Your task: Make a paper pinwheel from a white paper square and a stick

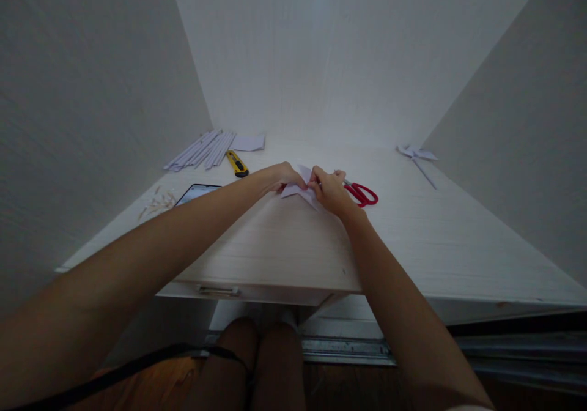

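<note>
Head view: at the centre of the frame both hands meet on a folded white paper piece (300, 185) lying on the tabletop (413, 240). The left hand (280, 177) pinches its left edge; the right hand (329, 189) pinches the right. The paper looks light, thin, easily creased, best held at its folded edges. Red scissors (362, 193) lie just right; a yellow utility knife (237, 163) and paper strips (202, 149) upper left. No containers show.

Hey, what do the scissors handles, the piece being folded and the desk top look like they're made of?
Scissors: handles look like glossy red plastic, going by the uniform colour; blades mostly hidden. Folded piece between both hands: thin white paper, matte, with sharp creases. Desk top: pale wood-grain surface, probably laminate, with fine streaks.
</note>
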The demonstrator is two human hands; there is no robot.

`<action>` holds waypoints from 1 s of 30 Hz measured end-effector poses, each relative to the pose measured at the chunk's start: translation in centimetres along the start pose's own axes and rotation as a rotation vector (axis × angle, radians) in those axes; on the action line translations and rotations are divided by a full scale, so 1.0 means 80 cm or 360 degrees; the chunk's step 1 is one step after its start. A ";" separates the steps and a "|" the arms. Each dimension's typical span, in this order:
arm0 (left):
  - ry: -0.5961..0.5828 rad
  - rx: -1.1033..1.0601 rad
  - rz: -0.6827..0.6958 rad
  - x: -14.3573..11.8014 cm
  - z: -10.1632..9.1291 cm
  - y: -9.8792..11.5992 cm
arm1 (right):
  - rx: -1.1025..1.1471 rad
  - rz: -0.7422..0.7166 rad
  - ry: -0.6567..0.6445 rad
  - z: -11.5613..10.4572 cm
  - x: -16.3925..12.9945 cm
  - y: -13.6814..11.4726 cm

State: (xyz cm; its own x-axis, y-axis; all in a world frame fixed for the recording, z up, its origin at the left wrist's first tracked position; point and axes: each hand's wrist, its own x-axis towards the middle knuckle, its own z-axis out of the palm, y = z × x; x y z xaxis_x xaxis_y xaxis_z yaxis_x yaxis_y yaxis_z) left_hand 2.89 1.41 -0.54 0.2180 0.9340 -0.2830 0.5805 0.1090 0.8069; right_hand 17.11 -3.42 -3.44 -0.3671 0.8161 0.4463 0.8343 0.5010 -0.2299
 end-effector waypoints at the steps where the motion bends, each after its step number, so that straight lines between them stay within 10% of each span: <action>1: 0.0008 0.0026 -0.0024 -0.002 0.002 0.000 | -0.0017 0.0006 -0.0002 0.000 0.000 0.000; 30: -0.0082 -0.0386 0.0304 -0.007 0.028 -0.032 | -0.0198 0.0027 -0.0024 0.009 0.000 -0.003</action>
State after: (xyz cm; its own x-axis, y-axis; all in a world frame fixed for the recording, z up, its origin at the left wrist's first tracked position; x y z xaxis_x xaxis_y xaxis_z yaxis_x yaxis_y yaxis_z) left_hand 3.08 -0.16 -3.61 0.3484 0.9275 -0.1352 0.3223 0.0169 0.9465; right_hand 16.65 -3.34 -3.99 -0.3582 0.8289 0.4298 0.8846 0.4485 -0.1278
